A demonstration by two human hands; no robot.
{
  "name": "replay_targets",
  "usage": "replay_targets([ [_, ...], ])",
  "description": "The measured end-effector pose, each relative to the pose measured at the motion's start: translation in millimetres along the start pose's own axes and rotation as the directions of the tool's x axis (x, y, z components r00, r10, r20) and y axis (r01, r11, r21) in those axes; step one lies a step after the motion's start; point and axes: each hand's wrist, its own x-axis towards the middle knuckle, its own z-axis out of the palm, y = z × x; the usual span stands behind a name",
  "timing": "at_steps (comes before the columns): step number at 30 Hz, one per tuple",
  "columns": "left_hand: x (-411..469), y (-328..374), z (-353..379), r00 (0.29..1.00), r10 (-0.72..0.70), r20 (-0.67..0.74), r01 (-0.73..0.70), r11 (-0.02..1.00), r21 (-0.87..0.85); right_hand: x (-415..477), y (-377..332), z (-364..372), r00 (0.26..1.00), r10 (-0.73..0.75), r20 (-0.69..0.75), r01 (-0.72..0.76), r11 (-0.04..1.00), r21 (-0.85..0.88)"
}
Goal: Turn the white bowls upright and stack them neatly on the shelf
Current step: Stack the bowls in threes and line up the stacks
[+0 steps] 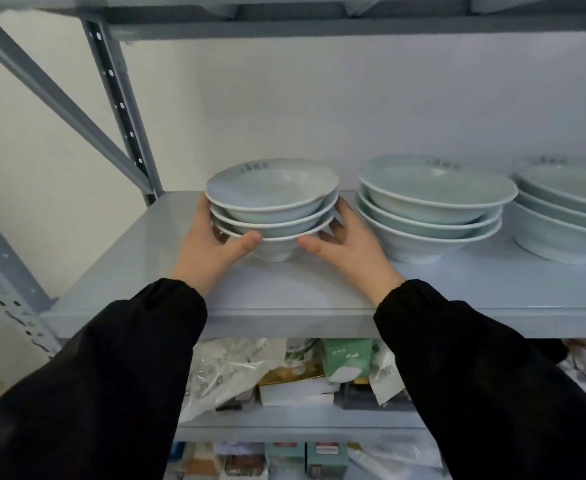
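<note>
Both hands are wrapping around the stack of three white ceramic bowls [272, 206], which is sitting upright, rims up, on the left part of the pale grey metal shelf [284, 296], with its foot looking like it's touching the board. The left hand [212, 251] is cupping the left side of the stack, its thumb pressing in at the front just under the lowest rim and its fingers curling round the side. The right hand [347, 247] is doing the mirror image on the right side, so the stack is being gripped from both sides. Both long black sleeves [118, 382] are reaching in from below. Just to the right, close but not touching, a second stack of three wider white bowls [433, 209] is standing upright. Further right, a third stack of white bowls [568, 216] is getting cut off by the frame edge (can't count that one properly). The top bowls are showing some dark lettering near the far rim, too blurry to read. The lower shelf [302, 420] is holding crinkled clear plastic bags [229, 372] and some small boxes.
</note>
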Motion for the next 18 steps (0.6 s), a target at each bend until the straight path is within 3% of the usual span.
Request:
replay_targets([
  [4, -2.3, -1.8, -4.5, 1.000, 0.006, 0.024, -0.006, 1.000, -0.004, -5.3, -3.5, 2.9, 0.998, -0.032, -0.056, 0.030, 0.999, -0.030],
  [18, 2.3, -5.4, -16.9, 0.997, -0.035, 0.072, 0.032, 0.999, 0.042, -11.4, -6.8, 4.2, 0.998, -0.031, -0.046, 0.027, 0.996, -0.091],
])
